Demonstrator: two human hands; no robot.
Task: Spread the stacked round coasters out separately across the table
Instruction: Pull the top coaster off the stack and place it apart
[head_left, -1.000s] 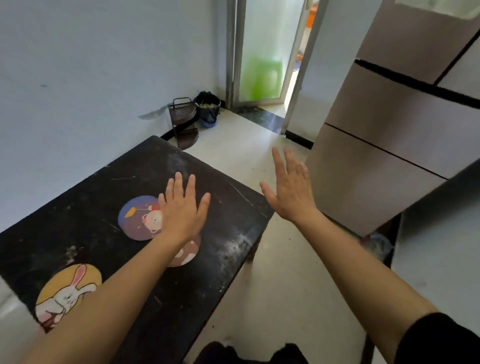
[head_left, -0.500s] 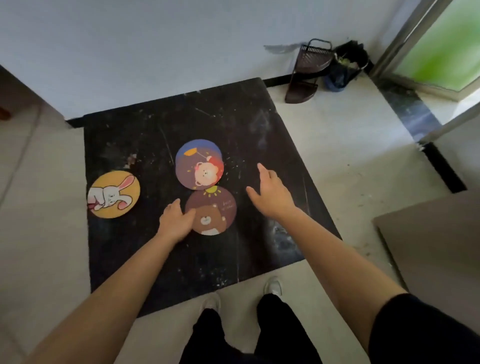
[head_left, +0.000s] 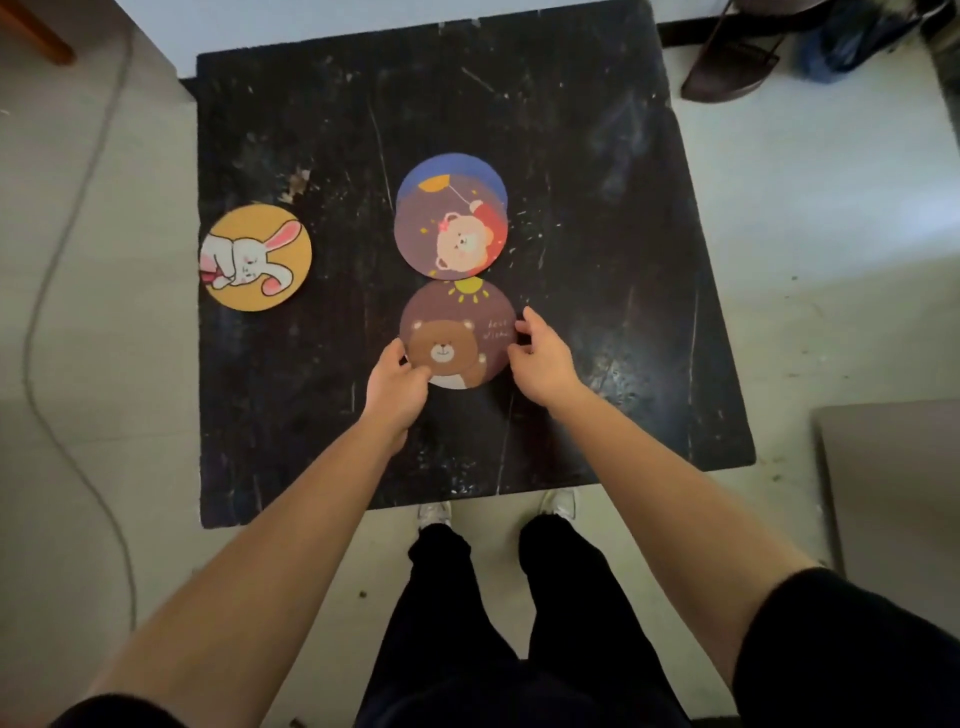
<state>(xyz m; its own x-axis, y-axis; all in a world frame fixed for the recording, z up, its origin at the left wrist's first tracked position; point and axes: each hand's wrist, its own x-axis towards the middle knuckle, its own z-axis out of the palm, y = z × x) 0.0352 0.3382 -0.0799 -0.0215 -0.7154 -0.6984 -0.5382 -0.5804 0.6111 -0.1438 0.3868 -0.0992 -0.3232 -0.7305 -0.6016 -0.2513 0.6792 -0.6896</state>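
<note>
A brown bear coaster (head_left: 457, 327) lies near the middle of the black table (head_left: 597, 182). My left hand (head_left: 396, 387) pinches its lower left edge, thumb on top. My right hand (head_left: 540, 358) touches its right edge with the fingertips. Just beyond it a purple bear coaster (head_left: 451, 236) rests on top of a blue coaster (head_left: 457, 166), of which only the far rim shows. A yellow rabbit coaster (head_left: 257, 258) lies alone at the table's left edge.
A grey cable (head_left: 49, 270) runs over the floor on the left. A dark dustpan (head_left: 732, 67) and a blue bag (head_left: 852, 36) stand on the floor at the far right. My legs and shoes (head_left: 436, 512) are at the table's near edge.
The view has tilted down to look straight onto the table. Both hands have closed in on the brown bear coaster, the left now gripping its edge, the right touching its right side.
</note>
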